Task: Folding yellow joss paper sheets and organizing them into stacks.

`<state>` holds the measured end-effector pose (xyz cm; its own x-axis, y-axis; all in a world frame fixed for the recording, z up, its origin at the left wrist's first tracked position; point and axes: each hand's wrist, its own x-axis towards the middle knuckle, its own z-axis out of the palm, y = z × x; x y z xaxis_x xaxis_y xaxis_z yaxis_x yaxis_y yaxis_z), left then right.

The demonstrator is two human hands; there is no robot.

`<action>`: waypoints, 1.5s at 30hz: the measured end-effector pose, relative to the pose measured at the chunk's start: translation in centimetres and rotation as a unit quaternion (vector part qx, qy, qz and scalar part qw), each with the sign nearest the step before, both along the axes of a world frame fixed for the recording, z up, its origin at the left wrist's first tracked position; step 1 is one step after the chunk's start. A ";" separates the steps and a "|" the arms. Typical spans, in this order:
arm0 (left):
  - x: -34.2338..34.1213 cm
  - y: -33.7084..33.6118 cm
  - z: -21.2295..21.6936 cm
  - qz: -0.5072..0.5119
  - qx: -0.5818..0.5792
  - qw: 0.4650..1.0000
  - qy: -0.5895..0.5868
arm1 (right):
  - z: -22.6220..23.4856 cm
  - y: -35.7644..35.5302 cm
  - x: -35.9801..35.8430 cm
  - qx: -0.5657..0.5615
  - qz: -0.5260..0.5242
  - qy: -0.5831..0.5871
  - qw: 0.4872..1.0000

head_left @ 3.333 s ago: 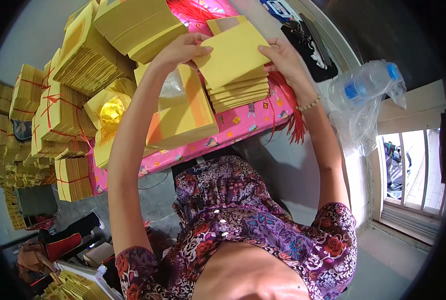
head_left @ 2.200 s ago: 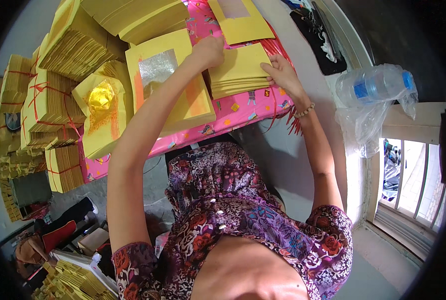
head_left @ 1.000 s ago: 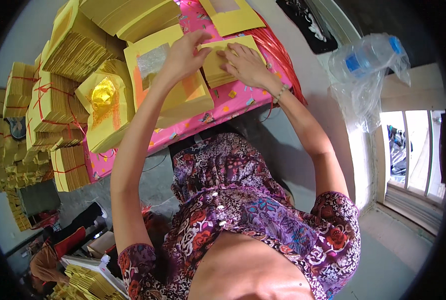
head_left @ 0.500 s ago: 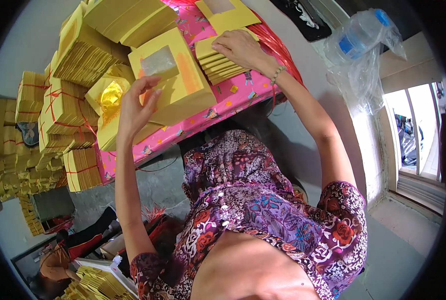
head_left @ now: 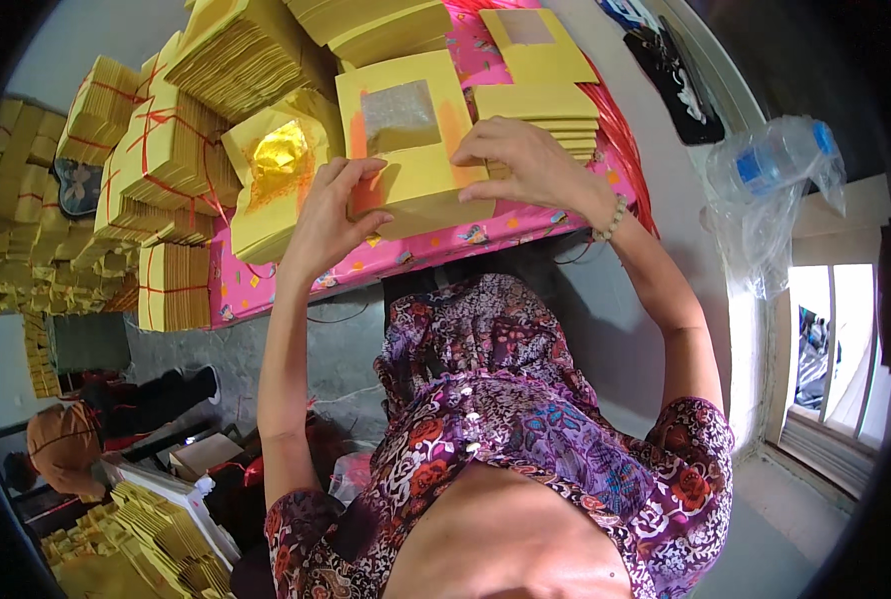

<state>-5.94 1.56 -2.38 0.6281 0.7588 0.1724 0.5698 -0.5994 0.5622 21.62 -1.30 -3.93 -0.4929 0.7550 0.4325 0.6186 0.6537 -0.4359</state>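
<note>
A thick stack of yellow paper sheets lies in front of me, its top sheet bearing a silver foil square between two orange stripes. At the stack's near left corner is my left hand, fingertips touching the paper and thumb apart from them. My right hand meets the right edge, fingers curved over it and thumb spread lower at the near side. Both hands look open, with no sheet visibly lifted. Just beyond my right hand sits a pile of folded yellow papers. To the left lies another stack topped with gold foil.
A pink patterned cloth covers the table. Bundles of yellow paper tied with red string stand at the left. Red strands run down the table's right edge. Another person is at the lower left. A plastic bottle hangs bagged at right.
My right hand has left the folded pile and come to the right edge of the paper stack. My left hand now touches its near left corner. The view has shifted.
</note>
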 end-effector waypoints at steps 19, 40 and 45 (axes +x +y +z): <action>-1.5 0.4 -0.4 -0.025 -0.019 0.998 -0.051 | 0.4 0.6 -1.0 -0.184 -0.022 0.127 0.974; -1.6 0.9 -0.7 -0.044 -0.062 0.995 -0.070 | 0.1 1.7 -1.0 -0.294 -0.070 0.192 0.934; -1.6 0.9 -0.7 -0.041 -0.062 0.995 -0.062 | 0.0 1.9 -1.1 -0.294 -0.072 0.193 0.934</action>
<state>-7.52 2.47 -3.03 0.6681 0.7263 0.1617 0.4431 -0.5629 0.6977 20.57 0.57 -3.92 -0.2613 0.9641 0.0471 0.4052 0.1538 -0.9012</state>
